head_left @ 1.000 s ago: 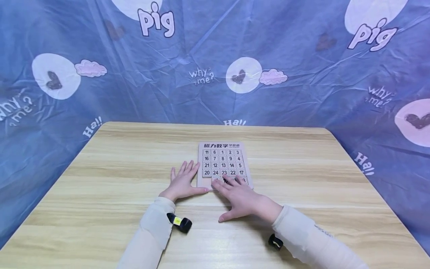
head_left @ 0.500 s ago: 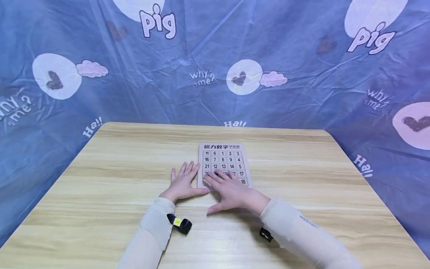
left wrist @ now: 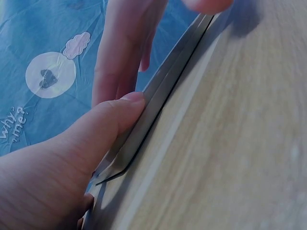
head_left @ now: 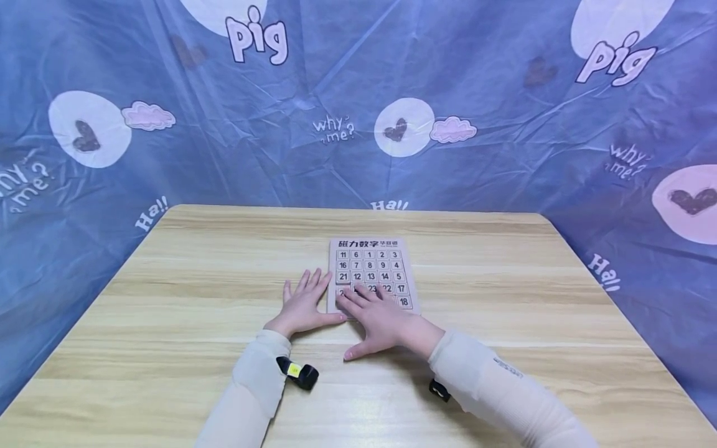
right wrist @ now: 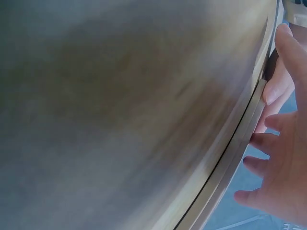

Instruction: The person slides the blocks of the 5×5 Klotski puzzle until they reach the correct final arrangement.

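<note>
A pale number sliding puzzle [head_left: 409, 274] with numbered square tiles lies flat on the table in the head view. My left hand [head_left: 302, 309] rests beside its left edge, fingers spread and straight, thumb at the lower left corner. In the left wrist view the thumb [left wrist: 129, 101] touches the puzzle's side. My right hand [head_left: 383, 320] is over the lower rows, extended fingertips on or just above the tiles at the left, thumb out over the table. It covers most of the bottom row; the 18 tile [head_left: 404, 302] shows. The 20 tile is partly hidden under a fingertip.
The wood-grain table [head_left: 224, 249] surrounds the puzzle. A blue printed cloth [head_left: 336, 74] hangs behind it and at both sides. Small black devices are strapped at the left wrist [head_left: 302, 375] and right wrist [head_left: 439, 390].
My right hand has moved left across the lower rows, uncovering the 18 tile. The 20 tile appears to have slid slightly down from its row. My left hand has stayed in place.
</note>
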{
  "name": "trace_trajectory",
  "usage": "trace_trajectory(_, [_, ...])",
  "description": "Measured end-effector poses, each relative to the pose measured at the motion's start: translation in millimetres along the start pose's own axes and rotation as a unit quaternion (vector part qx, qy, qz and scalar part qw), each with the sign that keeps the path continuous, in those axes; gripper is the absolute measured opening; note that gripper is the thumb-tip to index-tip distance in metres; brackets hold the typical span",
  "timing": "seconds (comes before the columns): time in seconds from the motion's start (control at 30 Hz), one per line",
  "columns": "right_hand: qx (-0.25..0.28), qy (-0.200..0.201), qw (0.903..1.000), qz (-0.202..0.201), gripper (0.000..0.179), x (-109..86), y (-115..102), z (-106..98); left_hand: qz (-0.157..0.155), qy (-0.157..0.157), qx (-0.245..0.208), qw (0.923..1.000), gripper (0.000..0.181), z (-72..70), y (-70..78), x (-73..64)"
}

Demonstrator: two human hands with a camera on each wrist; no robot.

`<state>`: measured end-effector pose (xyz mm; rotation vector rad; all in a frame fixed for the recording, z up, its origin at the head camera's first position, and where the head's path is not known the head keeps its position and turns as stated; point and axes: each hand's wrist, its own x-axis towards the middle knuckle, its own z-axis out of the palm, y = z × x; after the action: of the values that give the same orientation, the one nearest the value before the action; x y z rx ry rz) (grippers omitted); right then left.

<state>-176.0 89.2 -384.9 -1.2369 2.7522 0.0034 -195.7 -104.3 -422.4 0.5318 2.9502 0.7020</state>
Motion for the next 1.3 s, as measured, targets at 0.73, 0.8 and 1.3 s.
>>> trace_trajectory(0.73, [0.014,0.004,0.9997,-0.02,0.1,-16.3,-8.4,-3.9,-0.01,-0.006,0.012,0.9999,0.098,-1.0,-0.2,0.9])
trace_trajectory(0.8, [0.027,0.006,0.9995,-0.016,0.099,-20.3,-5.2,-5.6,-0.009,-0.007,0.011,0.9999,0.1,-1.1,-0.1,0.4])
trace_trajectory(1.3, [0.058,0.032,0.995,0.075,0.101,-71.8,45.3,-7.2,-0.009,-0.009,-0.001,0.9999,0.101,-2.5,2.1,-0.6])
